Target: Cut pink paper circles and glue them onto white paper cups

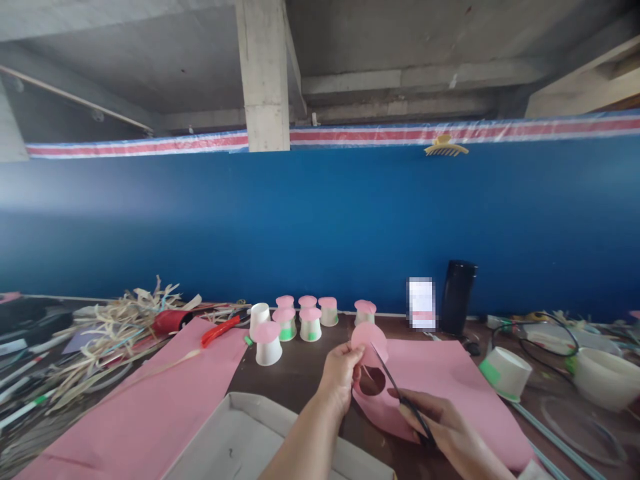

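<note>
My left hand (341,373) pinches the edge of a round pink paper disc (370,339) and holds it upright above the table. In my right hand (440,420) is a pair of black-handled scissors (400,395), its blades reaching up to the disc's lower right edge. Below them lies a pink paper sheet (440,373) with a round hole cut near its left side. Beyond my hands stand several upturned white paper cups (269,352) with pink discs on top, some with green patches.
A grey cardboard tray (240,433) sits in front, beside another pink sheet (150,407) bearing a red-handled tool (220,331). Tangled pale strips (115,340) heap at left. A black cylinder (459,297), a tilted cup (506,372) and a white bowl (605,377) are at right.
</note>
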The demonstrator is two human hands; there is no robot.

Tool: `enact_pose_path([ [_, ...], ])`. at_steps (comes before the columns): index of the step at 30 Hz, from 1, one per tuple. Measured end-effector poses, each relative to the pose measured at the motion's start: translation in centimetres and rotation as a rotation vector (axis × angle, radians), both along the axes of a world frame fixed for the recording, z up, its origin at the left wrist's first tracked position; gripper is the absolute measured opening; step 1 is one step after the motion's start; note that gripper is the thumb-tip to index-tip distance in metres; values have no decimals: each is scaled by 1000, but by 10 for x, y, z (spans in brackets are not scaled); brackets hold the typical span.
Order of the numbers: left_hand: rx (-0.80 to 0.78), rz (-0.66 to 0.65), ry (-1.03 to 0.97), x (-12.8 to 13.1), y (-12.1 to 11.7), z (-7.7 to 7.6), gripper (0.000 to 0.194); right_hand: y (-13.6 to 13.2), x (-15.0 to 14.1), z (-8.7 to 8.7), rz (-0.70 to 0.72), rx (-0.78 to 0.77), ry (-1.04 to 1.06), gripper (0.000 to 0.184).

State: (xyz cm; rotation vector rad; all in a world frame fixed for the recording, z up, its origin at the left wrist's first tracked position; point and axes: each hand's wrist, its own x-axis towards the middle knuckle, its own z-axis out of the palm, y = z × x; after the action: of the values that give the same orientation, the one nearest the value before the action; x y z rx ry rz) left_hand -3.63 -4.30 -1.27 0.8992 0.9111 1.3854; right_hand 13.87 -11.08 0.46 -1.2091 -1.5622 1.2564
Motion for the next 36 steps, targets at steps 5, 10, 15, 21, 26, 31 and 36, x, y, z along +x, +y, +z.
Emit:
enact_pose_path([
  [5, -3, -5, 6, 0, -1, 1, 37, 1, 0, -1, -1, 7, 15, 47],
  [10, -6, -3, 13, 1, -3, 4, 37, 0, -1, -1, -13, 14, 12, 49],
  [15, -12, -7, 23, 0, -2, 3, 40, 0, -1, -1, -32, 15, -9, 51],
  [21, -22, 11, 37, 0, -2, 3, 40, 5, 1, -8, -15, 48, 5, 49],
  [26, -15, 12, 40, 0, -2, 3, 40, 7, 1, -12, -23, 75, -22, 48],
  [31, -9, 4, 33, 0, -3, 3, 38, 9, 3, -17, -16, 81, -52, 49],
  [36, -4, 2, 26, -1, -3, 3, 40, 8, 3, -19, -28, 95, -63, 47],
])
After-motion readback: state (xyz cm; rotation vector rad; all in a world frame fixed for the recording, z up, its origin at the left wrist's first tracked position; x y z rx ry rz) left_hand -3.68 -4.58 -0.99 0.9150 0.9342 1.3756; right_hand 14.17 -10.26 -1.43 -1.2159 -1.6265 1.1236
